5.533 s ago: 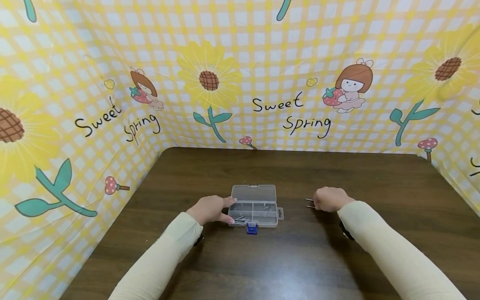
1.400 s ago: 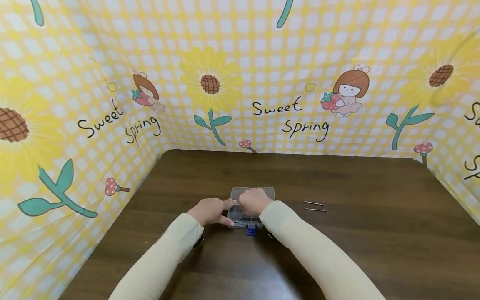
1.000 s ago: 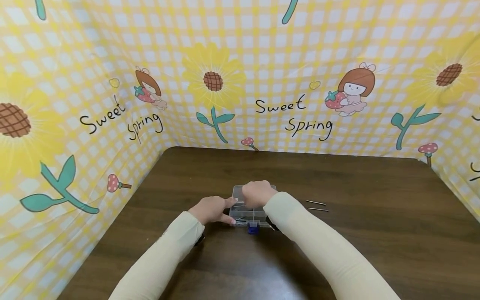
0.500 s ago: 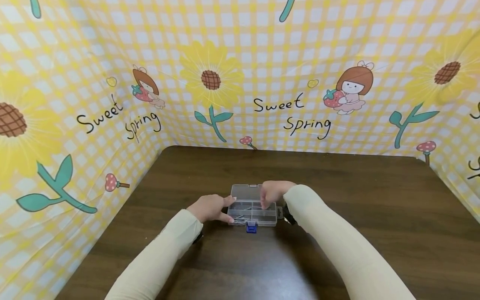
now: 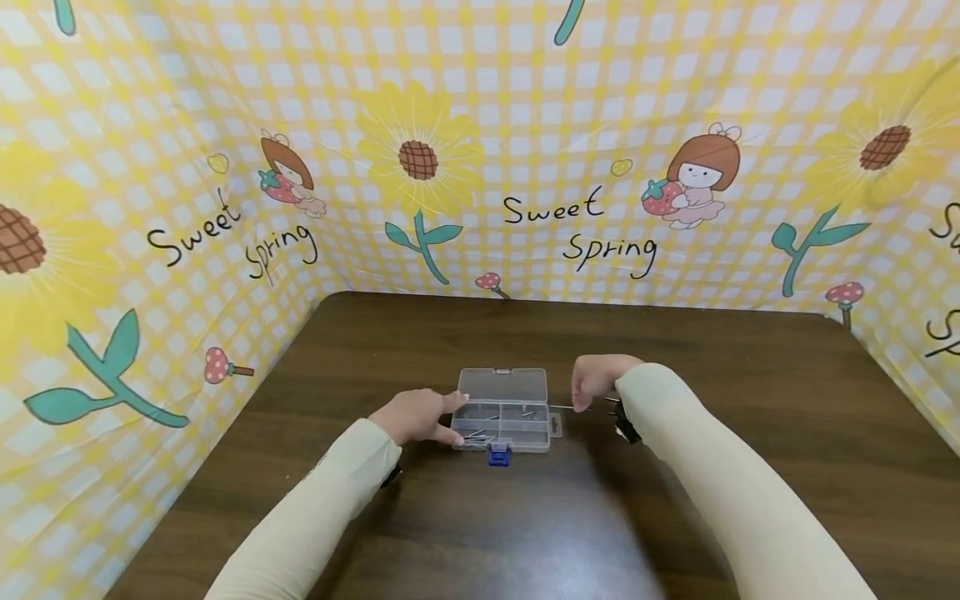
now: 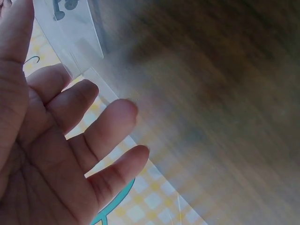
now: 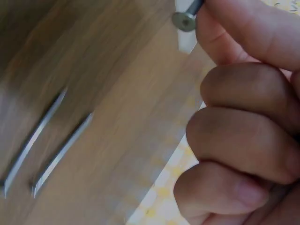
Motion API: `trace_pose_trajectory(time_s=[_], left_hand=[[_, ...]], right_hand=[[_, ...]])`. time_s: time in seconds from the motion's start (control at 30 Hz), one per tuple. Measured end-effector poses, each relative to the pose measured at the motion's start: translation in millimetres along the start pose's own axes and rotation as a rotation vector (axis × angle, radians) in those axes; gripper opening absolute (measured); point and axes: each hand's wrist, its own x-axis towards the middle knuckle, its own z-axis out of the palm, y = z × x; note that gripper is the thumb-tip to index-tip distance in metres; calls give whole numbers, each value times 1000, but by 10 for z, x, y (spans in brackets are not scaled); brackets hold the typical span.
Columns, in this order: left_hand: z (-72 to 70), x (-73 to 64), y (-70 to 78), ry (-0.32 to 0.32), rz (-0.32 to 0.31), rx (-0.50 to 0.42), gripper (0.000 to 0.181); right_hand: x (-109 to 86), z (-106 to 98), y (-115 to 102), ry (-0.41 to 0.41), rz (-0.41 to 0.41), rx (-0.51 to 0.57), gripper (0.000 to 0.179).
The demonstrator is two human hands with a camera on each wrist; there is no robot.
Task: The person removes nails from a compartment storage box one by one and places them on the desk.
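Observation:
A clear plastic compartment box (image 5: 525,444) sits on the table with its lid (image 5: 504,385) folded back. My left hand (image 5: 415,415) holds its left end between thumb and forefinger; the other fingers hang loosely curled in the left wrist view. Several thin nails (image 5: 477,434) lie in the front left compartment, and smaller metal pieces show in both back ones. Just right of the box, my right hand (image 5: 597,379) pinches a nail (image 7: 186,20), its flat round head showing. Two more nails (image 7: 63,153) lie on the table, mostly hidden by that hand in the head view.
The brown wooden table (image 5: 390,333) carries the box near its middle. A blue latch (image 5: 498,455) juts from the box front and a hanging tab (image 5: 556,425) from its right side. Yellow checked cloth (image 5: 480,233) surrounds the table at the back and sides.
From the two nails on the table my right hand has gone over the box, then back right, now with a nail. A piece now shows in the back left compartment. My left hand has stayed.

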Motion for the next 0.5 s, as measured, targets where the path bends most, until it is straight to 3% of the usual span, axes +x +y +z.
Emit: trace_pose_trajectory(time_s=[0.2,0.5], left_hand=[[-3,-16,-37,-1,-5,-18,76],[29,-12,-61,-3,1,-44,77]], right_hand=[[-121,-96,126,0,72,-20,13],[-365,-239,393,-28,170,44,10]])
